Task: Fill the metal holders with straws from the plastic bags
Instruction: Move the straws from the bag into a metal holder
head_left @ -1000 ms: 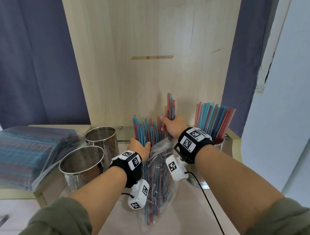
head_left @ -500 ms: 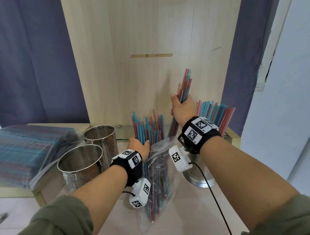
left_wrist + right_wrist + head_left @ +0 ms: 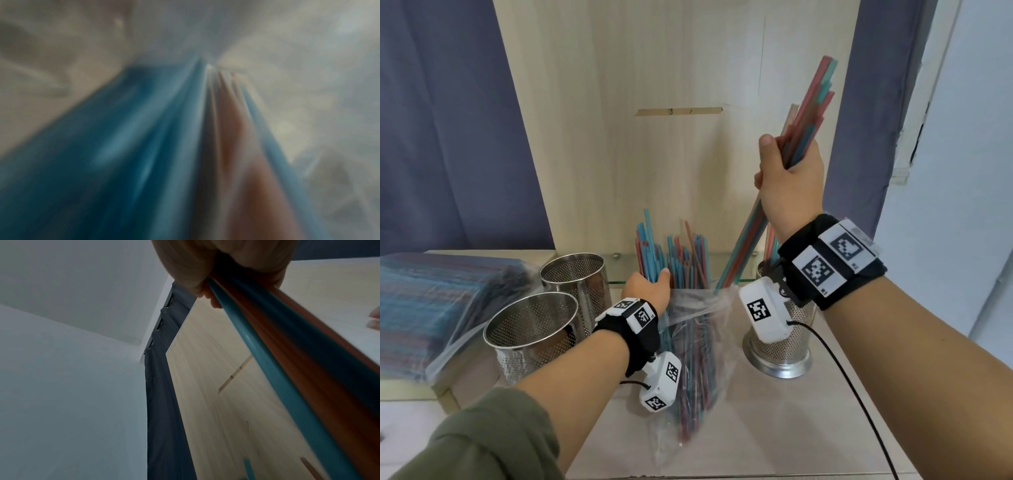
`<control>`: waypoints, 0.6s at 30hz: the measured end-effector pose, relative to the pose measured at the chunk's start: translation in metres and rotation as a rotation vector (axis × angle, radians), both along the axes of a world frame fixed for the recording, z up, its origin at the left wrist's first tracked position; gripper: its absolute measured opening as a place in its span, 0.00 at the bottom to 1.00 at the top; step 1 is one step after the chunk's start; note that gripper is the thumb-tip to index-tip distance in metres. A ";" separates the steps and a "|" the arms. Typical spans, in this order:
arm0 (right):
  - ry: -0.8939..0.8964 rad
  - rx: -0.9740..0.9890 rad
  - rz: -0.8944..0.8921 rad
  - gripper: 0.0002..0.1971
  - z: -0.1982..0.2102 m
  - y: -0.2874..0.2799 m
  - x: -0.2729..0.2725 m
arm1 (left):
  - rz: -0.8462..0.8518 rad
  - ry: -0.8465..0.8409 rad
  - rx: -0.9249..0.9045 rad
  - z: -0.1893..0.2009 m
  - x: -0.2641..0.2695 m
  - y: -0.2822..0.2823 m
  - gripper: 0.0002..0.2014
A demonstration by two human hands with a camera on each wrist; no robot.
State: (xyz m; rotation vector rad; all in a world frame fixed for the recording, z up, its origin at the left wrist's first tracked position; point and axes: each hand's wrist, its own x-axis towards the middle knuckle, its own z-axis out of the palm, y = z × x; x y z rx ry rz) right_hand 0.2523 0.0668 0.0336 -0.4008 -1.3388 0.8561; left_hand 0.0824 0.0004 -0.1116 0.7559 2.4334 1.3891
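Raised well higher than a second ago, nearly clear of the open plastic bag (image 3: pixel 688 329): a bundle of straws (image 3: pixel 804 116), clenched in the right hand (image 3: pixel 787 178), ready for the part-filled holder (image 3: pixel 780 342) just beneath. Steadying the bag, the left hand (image 3: pixel 647 287); fingers hidden, grip impossible to tell. Awaiting straws, two empty holders (image 3: pixel 530 335) at left.
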 end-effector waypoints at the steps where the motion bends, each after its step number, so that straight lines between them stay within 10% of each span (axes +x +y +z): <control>1: 0.005 -0.006 0.014 0.06 -0.002 0.000 0.003 | 0.000 0.000 -0.005 0.002 0.000 -0.001 0.25; 18: 0.183 0.012 0.005 0.09 -0.006 -0.016 0.035 | 0.048 0.084 0.216 0.043 -0.007 0.012 0.19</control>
